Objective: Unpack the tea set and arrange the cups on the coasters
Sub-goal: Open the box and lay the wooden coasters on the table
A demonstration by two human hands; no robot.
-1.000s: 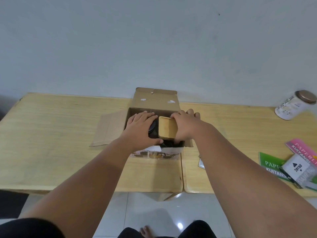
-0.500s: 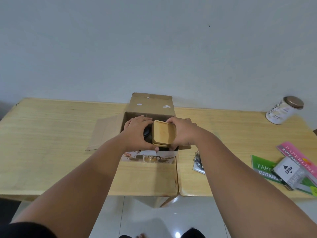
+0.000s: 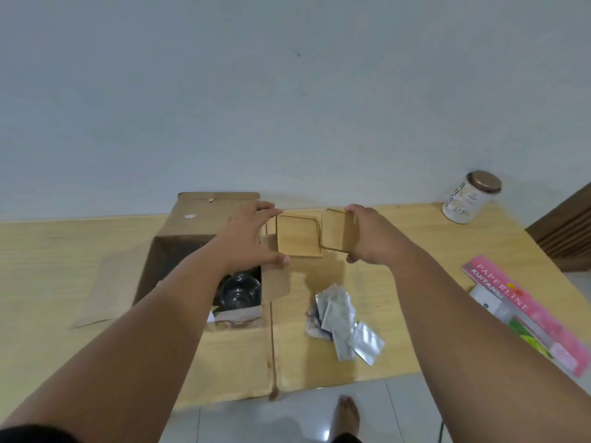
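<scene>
Home: wooden table point(image 3: 319, 356), tiled floor point(image 3: 287, 423).

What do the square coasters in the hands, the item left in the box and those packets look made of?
Coasters: likely bamboo or light wood, matte, faint grain, rounded corners.
Item in the cardboard box: clear glassware, probably glass; see-through with bright glints.
Packets: silvery foil or metallised plastic, crinkled and reflective.

Legible text: pink booklet point(image 3: 524, 314) at right edge of bench point(image 3: 64, 266), white capitals "PAPERLINE" along its length; second line beneath begins "KUITAN", remainder cut off by white card point(image 3: 489, 303) lying over it. White card: small dark mark, unreadable. White jar point(image 3: 468, 199), brown lid, far right: dark print on side, too blurred to read. Cardboard box point(image 3: 192, 225): printing on near flap, unreadable.
</scene>
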